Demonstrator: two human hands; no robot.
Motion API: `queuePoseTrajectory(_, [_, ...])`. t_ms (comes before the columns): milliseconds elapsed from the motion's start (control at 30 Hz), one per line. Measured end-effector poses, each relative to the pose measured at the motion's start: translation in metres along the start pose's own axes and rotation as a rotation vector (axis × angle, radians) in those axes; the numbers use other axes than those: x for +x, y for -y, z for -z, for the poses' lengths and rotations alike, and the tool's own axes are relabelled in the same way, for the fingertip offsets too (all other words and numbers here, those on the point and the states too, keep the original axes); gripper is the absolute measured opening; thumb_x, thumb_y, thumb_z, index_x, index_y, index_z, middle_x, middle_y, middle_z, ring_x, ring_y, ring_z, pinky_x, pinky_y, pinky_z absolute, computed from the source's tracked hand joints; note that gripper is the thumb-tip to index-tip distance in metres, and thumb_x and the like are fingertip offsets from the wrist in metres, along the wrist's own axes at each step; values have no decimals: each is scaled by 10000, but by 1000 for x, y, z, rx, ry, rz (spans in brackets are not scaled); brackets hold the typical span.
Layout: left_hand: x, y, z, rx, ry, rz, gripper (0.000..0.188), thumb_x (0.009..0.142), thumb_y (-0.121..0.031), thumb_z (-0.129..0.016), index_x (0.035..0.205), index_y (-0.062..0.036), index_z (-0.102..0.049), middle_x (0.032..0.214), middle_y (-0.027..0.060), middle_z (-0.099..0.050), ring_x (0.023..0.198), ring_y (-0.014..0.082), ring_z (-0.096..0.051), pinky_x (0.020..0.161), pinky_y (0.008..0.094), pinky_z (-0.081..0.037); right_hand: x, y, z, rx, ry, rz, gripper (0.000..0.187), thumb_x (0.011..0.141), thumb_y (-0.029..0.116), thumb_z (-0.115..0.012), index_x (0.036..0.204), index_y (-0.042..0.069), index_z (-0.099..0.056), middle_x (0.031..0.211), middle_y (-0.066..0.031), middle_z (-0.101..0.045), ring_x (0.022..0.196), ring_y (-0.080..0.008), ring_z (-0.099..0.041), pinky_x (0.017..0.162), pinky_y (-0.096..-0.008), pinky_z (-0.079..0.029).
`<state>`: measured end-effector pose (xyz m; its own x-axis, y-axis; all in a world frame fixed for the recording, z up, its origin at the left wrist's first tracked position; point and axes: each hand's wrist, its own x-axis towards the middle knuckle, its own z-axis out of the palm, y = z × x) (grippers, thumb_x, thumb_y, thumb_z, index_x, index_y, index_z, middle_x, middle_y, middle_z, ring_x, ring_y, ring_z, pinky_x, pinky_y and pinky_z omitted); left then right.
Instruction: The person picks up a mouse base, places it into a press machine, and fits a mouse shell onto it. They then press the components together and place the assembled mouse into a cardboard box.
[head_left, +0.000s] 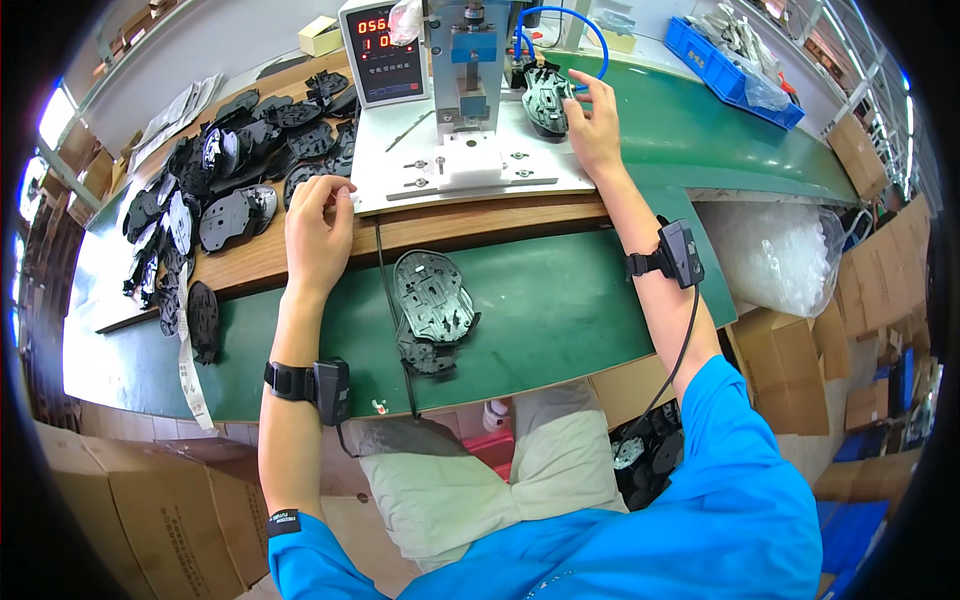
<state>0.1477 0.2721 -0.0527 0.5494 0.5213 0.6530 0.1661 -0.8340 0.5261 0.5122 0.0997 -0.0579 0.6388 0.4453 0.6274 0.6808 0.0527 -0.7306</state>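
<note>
At the right of the bench press (pixel 470 80), my right hand (pixel 596 125) has its thumb and fingers at the right edge of a black-and-grey computer mouse base (pixel 546 100). This piece lies tilted on the white press plate (pixel 400 150). My left hand (pixel 320 230) is curled at the plate's left front corner, beside the heap of mouse parts; whatever its fingers may hold is hidden. Nearer to me, on the green table (pixel 540 290), another mouse base (pixel 432 297) overlaps a dark shell piece (pixel 427 355).
Many black mouse parts (pixel 230 150) are heaped on the wooden board at left. A controller box (pixel 388 55) with red digits stands beside the press. A blue bin (pixel 730 75) sits at far right, above a bag of white pieces (pixel 770 255). A dark cable (pixel 385 260) hangs over the board's edge.
</note>
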Motion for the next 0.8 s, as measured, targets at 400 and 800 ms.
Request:
queuePoseTrajectory(400, [2,-1,3,29,-17,-46,98,1010,-61,-628,1023,-4,-707,905,90,-656,822,210,-595,740,327,-480,-15,35,-1,-529,161,183,924,829,423,-883,1568,72,-452,1578,-268,-432,1425,-448,-490,1165,-517,-458])
queuePoseTrajectory(800, [2,-4,5,9,-18,-11,71,988,-60,-643,992,-14,-696,907,111,-676,867,258,-630,794,368,-517,-21,39,-9,-505,-44,261,489,838,234,-881,1202,40,-618,1384,-266,-636,1382,-437,-572,1094,-502,-503])
